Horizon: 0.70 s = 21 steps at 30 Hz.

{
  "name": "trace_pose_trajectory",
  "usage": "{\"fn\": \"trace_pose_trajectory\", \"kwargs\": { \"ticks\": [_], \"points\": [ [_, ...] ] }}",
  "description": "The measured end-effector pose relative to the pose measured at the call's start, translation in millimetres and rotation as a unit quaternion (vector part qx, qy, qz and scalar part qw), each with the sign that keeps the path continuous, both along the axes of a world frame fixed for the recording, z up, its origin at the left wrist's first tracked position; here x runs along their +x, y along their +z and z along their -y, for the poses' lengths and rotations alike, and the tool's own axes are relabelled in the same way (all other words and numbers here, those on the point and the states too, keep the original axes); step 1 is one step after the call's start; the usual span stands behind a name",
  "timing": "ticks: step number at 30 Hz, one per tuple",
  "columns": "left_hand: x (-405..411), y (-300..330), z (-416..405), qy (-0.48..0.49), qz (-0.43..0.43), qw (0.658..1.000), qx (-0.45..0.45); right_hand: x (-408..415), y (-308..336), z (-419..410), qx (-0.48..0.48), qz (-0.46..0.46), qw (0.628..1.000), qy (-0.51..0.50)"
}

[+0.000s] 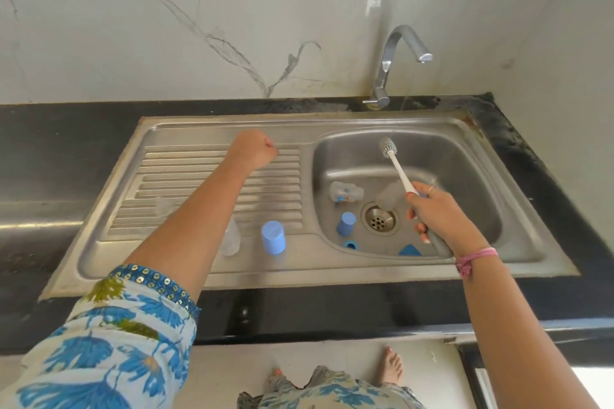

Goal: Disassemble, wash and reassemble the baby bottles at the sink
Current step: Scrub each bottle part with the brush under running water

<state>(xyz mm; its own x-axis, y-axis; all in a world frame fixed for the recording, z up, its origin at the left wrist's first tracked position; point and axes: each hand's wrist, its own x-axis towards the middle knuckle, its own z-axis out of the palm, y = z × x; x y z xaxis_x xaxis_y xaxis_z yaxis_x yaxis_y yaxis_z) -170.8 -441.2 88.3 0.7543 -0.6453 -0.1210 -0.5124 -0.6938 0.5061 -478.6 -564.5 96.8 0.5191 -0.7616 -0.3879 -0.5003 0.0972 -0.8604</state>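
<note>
Clear plastic bottle (345, 192) is lying light and wet-slick in the basin; I'm gripping the brush (398, 169) in my right hand (435, 216), left hand (254, 148) fisted empty, planning to grasp its body.

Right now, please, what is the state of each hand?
Left hand: closed in a fist over the drainboard, holding nothing visible.
Right hand: holding the bottle brush by its handle, over the sink basin.
</note>
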Motion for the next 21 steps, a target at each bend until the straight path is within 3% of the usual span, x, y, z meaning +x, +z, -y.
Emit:
{"fn": "trace_pose_trajectory", "kwargs": {
  "ticks": [6, 16, 21],
  "points": [
    [-64.5, -11.5, 90.9, -0.081, 0.025, 0.996, 0.029, -55.1, -6.8, 72.9, 0.001, -0.039, 0.999, 0.026],
    [-173.5, -67.8, 228.1, -0.152, -0.048, 0.986, 0.039, -103.8, -22.5, 166.1, 0.029, -0.049, 0.996, 0.07],
    [-207.4, -105.8, 267.7, -0.232, -0.047, 0.967, 0.095, -106.9, -27.0, 192.4, 0.044, -0.047, 0.995, 0.077]
  ]
}}
